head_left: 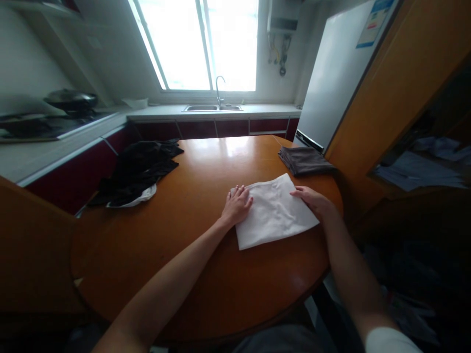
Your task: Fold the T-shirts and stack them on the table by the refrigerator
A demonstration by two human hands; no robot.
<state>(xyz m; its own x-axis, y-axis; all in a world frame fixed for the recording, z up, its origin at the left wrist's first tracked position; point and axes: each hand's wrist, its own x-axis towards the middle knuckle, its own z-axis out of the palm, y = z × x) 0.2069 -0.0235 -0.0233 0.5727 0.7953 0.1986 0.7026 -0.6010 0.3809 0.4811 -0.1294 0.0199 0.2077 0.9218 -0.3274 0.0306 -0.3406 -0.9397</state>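
A folded white garment [275, 211] lies on the wooden table in front of me, with soft wrinkles across its top. My left hand [237, 205] rests flat on its left edge, fingers stretched out and pointing away from me. At the opposite edge, my right hand [311, 200] has its thumb over the fabric and its fingers around the far right side. Part of those fingers is hidden, but they appear to grip the edge.
The round-ended wooden table [176, 255] fills the middle. A folded dark grey garment [307, 162] sits at its right back, and a loose heap of black clothes [140, 169] at the left. Beyond are a sink [200, 108], a wok [69, 99] and a refrigerator [331, 73].
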